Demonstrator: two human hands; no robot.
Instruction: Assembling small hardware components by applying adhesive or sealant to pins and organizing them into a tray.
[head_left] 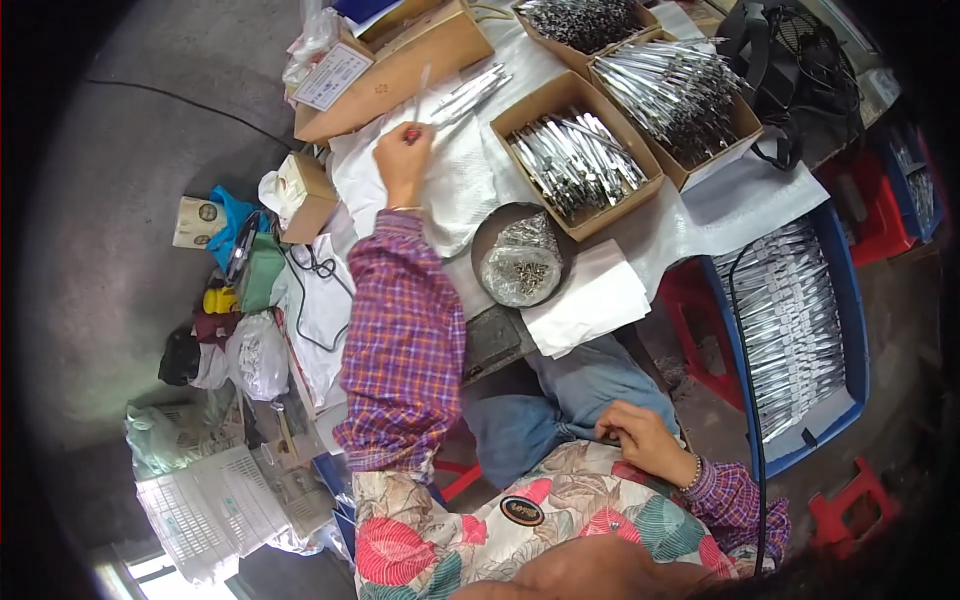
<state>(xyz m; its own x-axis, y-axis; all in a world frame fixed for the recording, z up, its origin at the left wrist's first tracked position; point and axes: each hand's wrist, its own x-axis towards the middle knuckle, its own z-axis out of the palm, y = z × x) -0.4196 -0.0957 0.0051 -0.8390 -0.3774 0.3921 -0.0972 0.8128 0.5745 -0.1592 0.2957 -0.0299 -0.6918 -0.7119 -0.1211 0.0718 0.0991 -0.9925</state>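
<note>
Pinching one red-handled tool (413,131) – left hand (402,160) fingers closed, right hand (645,440) curled empty on lap, three cardboard boxes (560,100) of metal parts

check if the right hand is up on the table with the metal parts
No, the right hand rests down on the lap, while only the left hand reaches onto the table.
</note>
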